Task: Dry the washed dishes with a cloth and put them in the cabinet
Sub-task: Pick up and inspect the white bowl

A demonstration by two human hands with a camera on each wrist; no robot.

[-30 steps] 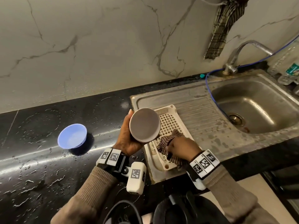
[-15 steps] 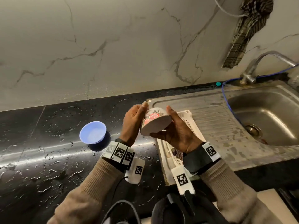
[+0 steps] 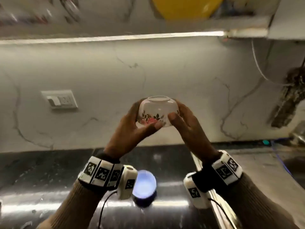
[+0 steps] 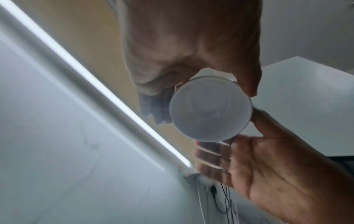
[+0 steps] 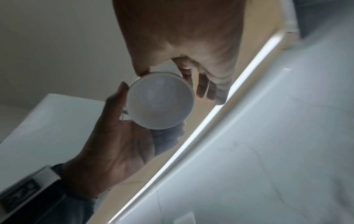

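The small white bowl (image 3: 158, 111) with red flowers and dark leaves on its side is up in the air, upside down. Its flat foot points up and its open mouth points down, so both wrist views look straight into the mouth.

Both hands hold it. The left hand (image 3: 132, 128) has its thumb under the rim and its fingers curled round the far left side. The right hand (image 3: 188, 124) presses its thumb on the near right side, with its fingers round the back. So each hand's grip is clamped on the bowl, one on each side, and the bowl sits right between them. No cloth is in either hand.

The bowl is the landmark here. Straight above it, and well apart from it, runs the bright bottom edge of the cabinet shelf (image 3: 115, 36). Up and a little to the right of the bowl, a yellow dish (image 3: 186, 7) already sits on that shelf. Below the bowl, near the wrists, a blue bowl (image 3: 144, 184) rests on the wet black tabletop (image 3: 41, 187). A checked cloth (image 3: 290, 103) hangs on the wall far to the right of the bowl.

I think the next move is up: the shelf is above the hands, and neither hand is nearer to it. The bowl will likely go in mouth down, unless the hands flip it first.
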